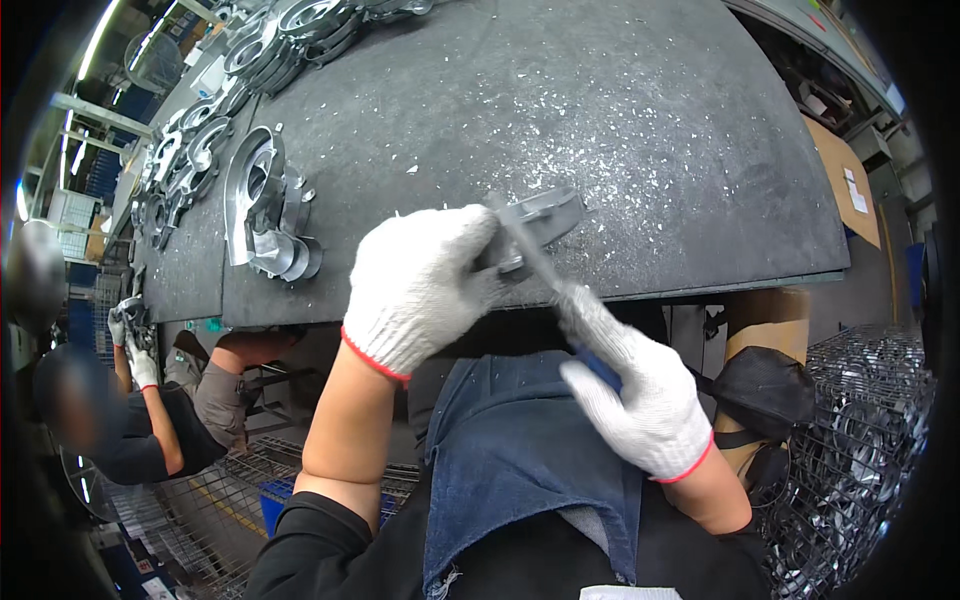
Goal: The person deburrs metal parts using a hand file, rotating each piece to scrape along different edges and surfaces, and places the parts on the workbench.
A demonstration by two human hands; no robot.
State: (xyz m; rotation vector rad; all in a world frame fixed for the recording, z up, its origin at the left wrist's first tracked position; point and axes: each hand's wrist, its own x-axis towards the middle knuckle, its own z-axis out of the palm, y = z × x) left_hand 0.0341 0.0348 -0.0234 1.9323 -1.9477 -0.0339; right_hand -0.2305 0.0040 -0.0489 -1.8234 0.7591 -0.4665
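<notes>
My left hand (pixel 425 275), in a white knit glove with a red cuff, is closed around a grey metal casting (pixel 550 217) at the table's near edge. In my right hand (pixel 645 385), gloved the same way, is a file (pixel 530 245) with a blue handle (pixel 597 368). The file's long grey blade is blurred by motion and lies across the casting close to my left fingers. My left hand hides part of the casting. To the left, a larger curved metal casting (pixel 265 205) rests on the table by itself.
Shiny metal chips (pixel 600 150) litter the dark table (pixel 420 110). More castings (pixel 300 40) are piled at the far left. At the left, another person (pixel 150 420) in gloves handles a part. A wire basket (pixel 860 450) full of metal pieces stands at the right, beside a black bag (pixel 765 390).
</notes>
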